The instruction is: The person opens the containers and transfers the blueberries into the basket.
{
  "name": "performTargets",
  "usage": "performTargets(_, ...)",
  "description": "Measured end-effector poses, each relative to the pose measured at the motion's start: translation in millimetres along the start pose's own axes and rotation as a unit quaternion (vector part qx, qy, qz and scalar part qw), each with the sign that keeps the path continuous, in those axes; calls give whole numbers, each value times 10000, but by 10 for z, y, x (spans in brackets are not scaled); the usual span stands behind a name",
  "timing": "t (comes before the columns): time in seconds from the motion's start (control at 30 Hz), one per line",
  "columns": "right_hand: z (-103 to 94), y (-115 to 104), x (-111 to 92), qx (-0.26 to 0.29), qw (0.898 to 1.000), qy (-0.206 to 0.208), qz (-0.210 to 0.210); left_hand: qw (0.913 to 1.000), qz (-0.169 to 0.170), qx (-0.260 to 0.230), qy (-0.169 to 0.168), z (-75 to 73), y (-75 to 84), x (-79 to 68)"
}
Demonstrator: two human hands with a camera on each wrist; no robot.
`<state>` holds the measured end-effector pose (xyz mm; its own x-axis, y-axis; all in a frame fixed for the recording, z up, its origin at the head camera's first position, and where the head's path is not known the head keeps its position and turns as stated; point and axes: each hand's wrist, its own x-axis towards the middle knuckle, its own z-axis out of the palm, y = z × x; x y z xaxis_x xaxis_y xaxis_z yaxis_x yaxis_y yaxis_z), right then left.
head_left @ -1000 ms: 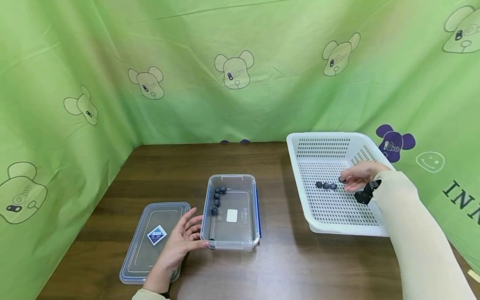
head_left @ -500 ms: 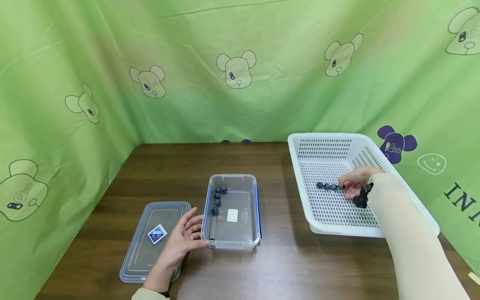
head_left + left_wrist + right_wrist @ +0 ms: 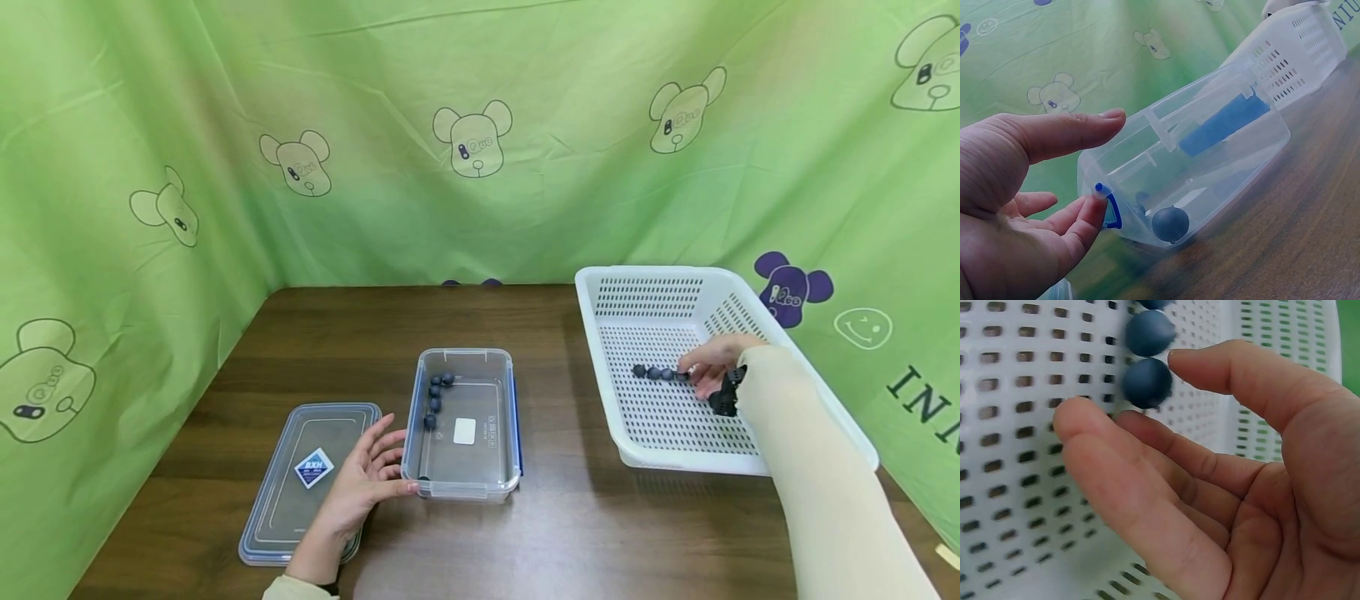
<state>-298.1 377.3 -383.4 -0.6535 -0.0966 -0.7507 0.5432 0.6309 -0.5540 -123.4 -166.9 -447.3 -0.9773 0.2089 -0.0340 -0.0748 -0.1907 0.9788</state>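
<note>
My left hand [image 3: 360, 479] touches the clear plastic container [image 3: 480, 400], its thumb by the front corner and its spread fingers along the left side. Fingertips [image 3: 1094, 209] meet the blue-edged latch in the left wrist view. Inside the container several blueberries [image 3: 435, 392] line the left side; a blueberry [image 3: 1170, 225] shows large through the wall. In the white basket [image 3: 611, 392], my right hand [image 3: 716, 362] hovers low with thumb and fingers apart. The end blueberry [image 3: 1147, 383] of a row of several lies right at its thumb tip, not pinched.
The container's lid [image 3: 292, 517], with a blue label, lies on the wooden table [image 3: 525, 550] at the left, partly under the left forearm. A green printed curtain [image 3: 375, 208] hangs behind and around the table.
My right hand has lowered a pinched blueberry to the right end of the row in the basket and let it go. The left hand has stayed at the container.
</note>
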Motion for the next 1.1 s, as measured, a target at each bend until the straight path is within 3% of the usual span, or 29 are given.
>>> performTargets(0.27,-135,-372,-271,20,9983,6,-580,10000,-55,-34,40,2,14,-7)
performTargets(0.53,-27,-825,-428,347,9908,40,-1310,10000,-61,-14,10,6,16,-10)
performTargets(0.8,271,-1150,-523,484,9756,-17,-2141,10000,-39,-22,-21,9,3,-4)
performTargets(1.1,794,-1450,-496,-84,9611,-348,-2737,10000,19,-14,8,21,11,-15)
